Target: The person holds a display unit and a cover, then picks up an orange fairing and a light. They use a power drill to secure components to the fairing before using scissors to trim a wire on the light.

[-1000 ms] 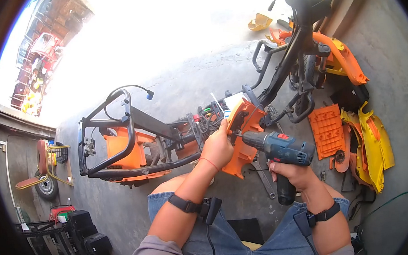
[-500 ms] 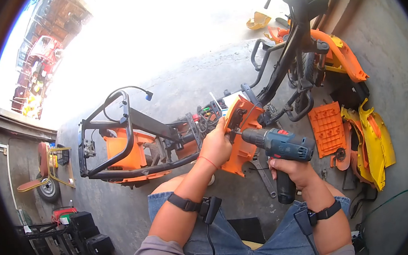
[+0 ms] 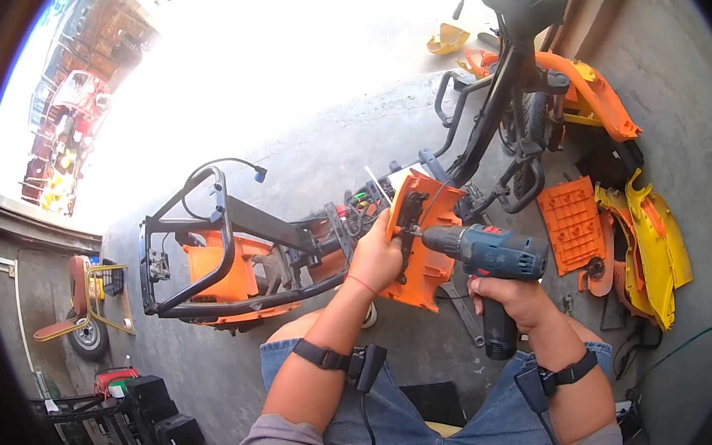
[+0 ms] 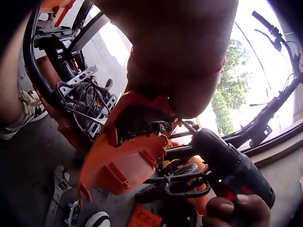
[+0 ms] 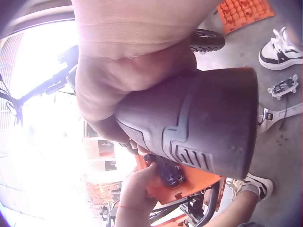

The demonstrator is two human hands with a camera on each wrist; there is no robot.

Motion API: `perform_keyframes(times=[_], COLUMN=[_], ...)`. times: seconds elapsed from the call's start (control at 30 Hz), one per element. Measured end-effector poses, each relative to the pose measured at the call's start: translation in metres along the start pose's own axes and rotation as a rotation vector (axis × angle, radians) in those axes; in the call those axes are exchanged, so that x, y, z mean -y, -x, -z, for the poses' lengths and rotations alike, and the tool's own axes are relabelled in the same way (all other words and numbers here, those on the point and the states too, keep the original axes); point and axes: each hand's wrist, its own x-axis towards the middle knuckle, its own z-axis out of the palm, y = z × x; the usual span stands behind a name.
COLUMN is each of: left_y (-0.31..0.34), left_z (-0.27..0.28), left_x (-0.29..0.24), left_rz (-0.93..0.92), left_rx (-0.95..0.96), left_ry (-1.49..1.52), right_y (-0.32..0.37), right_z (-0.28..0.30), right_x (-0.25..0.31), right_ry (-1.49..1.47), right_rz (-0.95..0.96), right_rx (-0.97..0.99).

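My left hand point(image 3: 376, 253) pinches the edge of an orange plastic panel point(image 3: 429, 277) that has dark parts fixed to its inner face. A blue-black cordless drill point(image 3: 492, 252) lies level in my right hand point(image 3: 508, 297), its fingers curled round the handle. The drill's bit points left at the dark parts beside my left fingers; whether it touches them I cannot tell. In the left wrist view the panel point(image 4: 124, 165) hangs below my left hand, with the drill chuck point(image 4: 204, 140) close by. The right wrist view shows the drill's battery base point(image 5: 218, 123) large.
A black tubular frame point(image 3: 227, 233) with wires stands behind the panel. The dark front fork and bars point(image 3: 508, 85) rise at right. Orange and yellow panels point(image 3: 667, 248) lie on the floor at far right. A wrench point(image 3: 467, 318) lies below the drill.
The orange panel has turned, its lower end shifting slightly left and its inner face showing more. The drill stays close beside it in my right hand. The head view has shifted slightly.
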Motion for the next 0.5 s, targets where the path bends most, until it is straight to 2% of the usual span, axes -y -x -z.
perform_keyframes(times=[0.17,0.3,0.37,0.5], left_y=[-0.007,-0.011,-0.003,-0.005], left_z=[-0.008,-0.013,-0.003,-0.001], left_x=[0.021,0.030,-0.001,-0.001], left_rz=[-0.031,-0.080,0.049,0.062], left_rx=[-0.009,-0.061,0.020,0.075], left_ry=[0.150,0.149,0.256,0.401], right_y=[0.002,0.002,0.002,0.007], right_z=[0.001,0.003,0.003,0.006], right_x=[-0.001,-0.001,-0.002,0.009], right_ry=[0.011,0.022,0.029,0.021], right_rz=[-0.006,-0.013,0.016,0.073], right_rx=[-0.009,-0.001,-0.009,0.012])
